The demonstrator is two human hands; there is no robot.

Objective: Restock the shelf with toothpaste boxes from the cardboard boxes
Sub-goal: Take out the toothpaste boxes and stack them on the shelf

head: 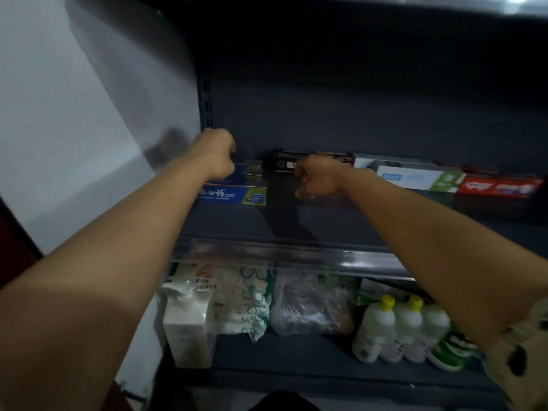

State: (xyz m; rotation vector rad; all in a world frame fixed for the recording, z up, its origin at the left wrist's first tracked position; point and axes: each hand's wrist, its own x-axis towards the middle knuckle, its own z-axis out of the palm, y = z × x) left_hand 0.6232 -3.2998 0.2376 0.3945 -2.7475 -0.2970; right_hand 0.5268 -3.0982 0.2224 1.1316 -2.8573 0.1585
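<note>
A black toothpaste box [281,164] is sitting at the back of the dark upper shelf [296,223], with the right hand [317,179] curled closed against its front face; whether the fingers are actually gripping the carton or only nudging it cannot be told. To its left, a short stack of blue toothpaste boxes [234,191] is lying lengthwise, and the left hand [218,152] is balled over the stack's far left end, apparently pressing or squaring it; a firm hold is not visible there either. To the right, white-and-green boxes [415,176] and a red box [498,186] are continuing the row along the back.

Such cartons are likely light and stiff along their length but easily dented at the end flaps, with glossy faces that may slip; a pinch across the long sides near the middle looks safest. Below the clear shelf-edge strip [267,253], a white pump bottle [186,321], wrapped soft packs [246,301] and yellow-capped bottles [394,327] are filling the lower shelf.
</note>
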